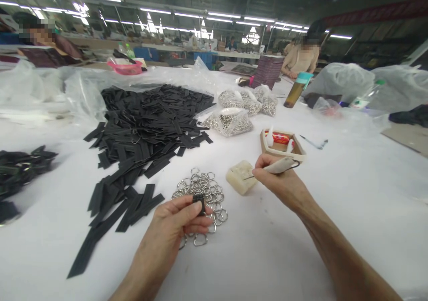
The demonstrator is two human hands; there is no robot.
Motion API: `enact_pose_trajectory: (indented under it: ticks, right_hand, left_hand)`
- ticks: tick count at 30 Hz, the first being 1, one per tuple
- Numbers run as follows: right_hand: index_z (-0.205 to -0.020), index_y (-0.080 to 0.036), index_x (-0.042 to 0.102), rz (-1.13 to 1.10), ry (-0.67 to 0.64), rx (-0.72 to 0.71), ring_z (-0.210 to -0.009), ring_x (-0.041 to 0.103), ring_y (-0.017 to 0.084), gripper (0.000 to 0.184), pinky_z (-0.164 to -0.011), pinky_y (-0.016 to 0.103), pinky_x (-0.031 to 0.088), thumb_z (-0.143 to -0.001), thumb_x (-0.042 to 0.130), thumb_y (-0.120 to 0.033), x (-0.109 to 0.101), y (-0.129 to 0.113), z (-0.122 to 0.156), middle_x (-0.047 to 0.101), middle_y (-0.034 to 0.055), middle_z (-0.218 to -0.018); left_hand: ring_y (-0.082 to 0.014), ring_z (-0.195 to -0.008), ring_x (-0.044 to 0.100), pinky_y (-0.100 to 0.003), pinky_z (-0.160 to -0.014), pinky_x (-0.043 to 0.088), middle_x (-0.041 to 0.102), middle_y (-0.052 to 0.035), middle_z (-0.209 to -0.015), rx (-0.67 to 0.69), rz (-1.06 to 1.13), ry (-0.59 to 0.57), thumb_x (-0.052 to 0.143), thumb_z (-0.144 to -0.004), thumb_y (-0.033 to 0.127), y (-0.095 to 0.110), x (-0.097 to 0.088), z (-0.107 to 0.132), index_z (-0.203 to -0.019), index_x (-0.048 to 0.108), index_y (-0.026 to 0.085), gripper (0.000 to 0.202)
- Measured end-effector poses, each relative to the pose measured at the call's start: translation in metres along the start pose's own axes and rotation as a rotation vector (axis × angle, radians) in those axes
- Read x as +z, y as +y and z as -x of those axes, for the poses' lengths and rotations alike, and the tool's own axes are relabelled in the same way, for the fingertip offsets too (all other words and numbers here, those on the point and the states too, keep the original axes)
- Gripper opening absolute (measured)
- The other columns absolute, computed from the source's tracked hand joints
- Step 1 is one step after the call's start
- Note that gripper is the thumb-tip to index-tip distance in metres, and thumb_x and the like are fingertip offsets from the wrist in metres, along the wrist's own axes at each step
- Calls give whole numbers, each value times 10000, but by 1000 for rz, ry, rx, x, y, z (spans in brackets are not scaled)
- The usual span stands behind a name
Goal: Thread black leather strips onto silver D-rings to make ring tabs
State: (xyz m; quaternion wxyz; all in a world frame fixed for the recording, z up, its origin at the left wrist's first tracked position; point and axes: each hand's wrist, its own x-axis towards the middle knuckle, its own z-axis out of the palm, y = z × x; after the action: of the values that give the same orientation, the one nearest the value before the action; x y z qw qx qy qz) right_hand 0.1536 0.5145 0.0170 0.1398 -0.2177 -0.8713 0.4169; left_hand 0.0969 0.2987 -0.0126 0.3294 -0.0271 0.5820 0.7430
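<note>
My left hand [177,220] pinches a small folded piece of black strap [199,204] between thumb and fingers. Whether a ring sits in that fold is hidden. Beneath and behind this hand lies a heap of silver D-shaped metal rings [218,197]. My right hand [279,183] grips a thin pointed tool with a pale wrapped handle [280,165]. Its slim tip reaches the top of a yellowish, wax-like block [239,180] with a worn surface. Left of the rings spreads a large pile of flat black strap pieces [143,118], some strewn toward the front.
Clear bags of metal rings [230,121] stand behind the heap. A small box [283,154] holds a red tube. Farther back are a bottle with a blue lid [296,91], a pink basket [125,67] and plastic bags [341,80]. Finished-looking black pieces [25,169] lie left. Other people work beyond.
</note>
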Motion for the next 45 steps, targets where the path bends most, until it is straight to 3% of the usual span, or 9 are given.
enact_pose_trajectory:
  ticks: [12, 18, 21, 25, 28, 39, 45]
  right_hand:
    - [-605, -201, 475, 35, -42, 59, -471, 378, 110, 104, -433, 219, 227, -691, 507, -250, 6, -1, 3, 436, -62, -503]
    - [-600, -194, 488, -11, -19, -33, -464, 347, 103, 124, -435, 229, 222, -703, 532, -247, -2, 5, 1, 419, -54, -503]
    - [-612, -187, 501, -217, -21, -51, -460, 328, 100, 137, -423, 233, 197, -705, 570, -260, -7, 7, 2, 430, -42, -508]
    - [-601, -174, 497, -643, -185, -31, -436, 273, 79, 180, -411, 231, 130, -702, 620, -259, -2, -1, 10, 398, -42, -480]
    - [-626, -172, 514, -791, -299, -34, -439, 267, 75, 165, -416, 230, 132, -700, 630, -264, 7, -11, 21, 406, -37, -506]
    - [-661, -176, 499, -800, -381, -70, -493, 304, 84, 171, -443, 224, 181, -734, 621, -271, 25, -13, 31, 426, -37, -555]
    - [-679, -176, 514, -737, -351, -104, -506, 323, 87, 157, -454, 222, 204, -754, 609, -276, 28, -9, 32, 436, -38, -554]
  left_hand:
    - [-164, -551, 657, -226, -520, 540, 711, -94, -718, -20, -35, -38, 736, -643, 211, -2, -2, 2, -705, 650, 113, 144]
    - [-150, -571, 652, -221, -537, 536, 707, -84, -751, -3, -36, -75, 703, -687, 220, -4, -5, 4, -717, 648, 117, 121]
    - [-150, -575, 648, -227, -542, 533, 698, -87, -754, 9, -44, -102, 678, -707, 231, -4, -4, 7, -715, 647, 105, 129]
    - [-154, -597, 651, -233, -553, 529, 691, -84, -751, 38, -61, -148, 629, -739, 224, -5, -2, 8, -720, 644, 106, 121]
    - [-153, -602, 649, -240, -564, 530, 690, -79, -759, 45, -77, -158, 617, -740, 215, -5, 0, 9, -731, 643, 110, 109]
    - [-151, -635, 649, -245, -597, 536, 690, -64, -781, 71, -111, -234, 590, -757, 188, -5, 1, 9, -762, 658, 108, 106]
    - [-151, -647, 652, -239, -605, 537, 690, -68, -800, 87, -129, -257, 577, -770, 184, -6, 1, 10, -786, 663, 108, 116]
